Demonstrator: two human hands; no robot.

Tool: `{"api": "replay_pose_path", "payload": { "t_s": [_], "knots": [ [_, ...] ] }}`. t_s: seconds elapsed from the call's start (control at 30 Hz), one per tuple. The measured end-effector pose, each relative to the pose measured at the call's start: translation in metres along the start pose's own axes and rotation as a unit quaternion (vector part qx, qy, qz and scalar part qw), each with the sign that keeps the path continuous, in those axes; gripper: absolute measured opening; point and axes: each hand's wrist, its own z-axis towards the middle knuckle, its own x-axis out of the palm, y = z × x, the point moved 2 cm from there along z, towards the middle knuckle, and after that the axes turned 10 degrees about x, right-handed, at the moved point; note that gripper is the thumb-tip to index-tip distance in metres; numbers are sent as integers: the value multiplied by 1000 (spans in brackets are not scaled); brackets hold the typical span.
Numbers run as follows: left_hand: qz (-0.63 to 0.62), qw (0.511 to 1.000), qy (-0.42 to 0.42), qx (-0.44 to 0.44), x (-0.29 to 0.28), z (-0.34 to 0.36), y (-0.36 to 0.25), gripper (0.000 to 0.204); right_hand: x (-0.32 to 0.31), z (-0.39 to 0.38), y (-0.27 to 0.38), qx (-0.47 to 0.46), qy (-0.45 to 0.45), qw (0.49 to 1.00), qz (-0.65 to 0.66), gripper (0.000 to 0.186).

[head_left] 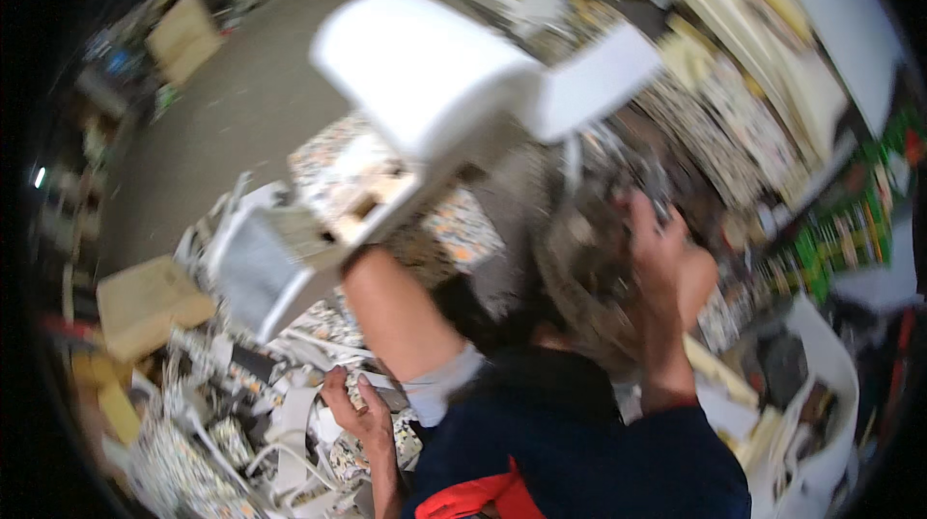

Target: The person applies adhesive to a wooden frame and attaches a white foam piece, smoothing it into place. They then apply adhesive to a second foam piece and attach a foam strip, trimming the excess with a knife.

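A large white curved piece with a flat white flap on its right lies in front of me, partly over my bare knee. Below it, a white frame with square holes slants down to a grey-white end panel. Speckled foam shows behind this frame. My left hand is low on the left, above scrap, its fingers apart and holding nothing. My right hand is closed, on the right, around a greyish metallic thing blurred by motion. Beside it lies a dark brown, blurred mass.
Scrap of white strips and speckled foam is heaped at the lower left, near a yellowish foam block. Cream foam slabs are piled at the upper right. A green crate stands at the right. Grey floor stretches at the upper left.
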Motion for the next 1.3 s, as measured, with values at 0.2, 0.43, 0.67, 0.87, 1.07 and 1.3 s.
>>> {"api": "replay_pose_path", "payload": {
  "t_s": [0.2, 0.43, 0.67, 0.87, 1.07, 1.3],
  "knots": [
    [-138, 987, 76, 3, 41, 18, -41, 23, 4, 102, -109, -40, -25, 999, 15, 32],
    [-108, 989, 84, 48, 75, 39, -58, 24, 31, 172, -213, 77, -103, 983, -130, 66],
    [-111, 990, 92, 11, 72, 40, -58, 26, 52, 197, -272, 3, -156, 980, -121, 66],
    [-97, 992, 72, 24, 71, 52, -66, 32, 35, 194, -300, 129, -208, 963, -113, 89],
    [-171, 983, 38, 46, 64, 83, -94, 31, 28, 111, -210, 23, -170, 950, -261, 77],
    [-229, 961, 16, 152, 31, 170, -157, 43, 139, 78, 9, -130, 208, 963, 110, 78]
  ]
}}
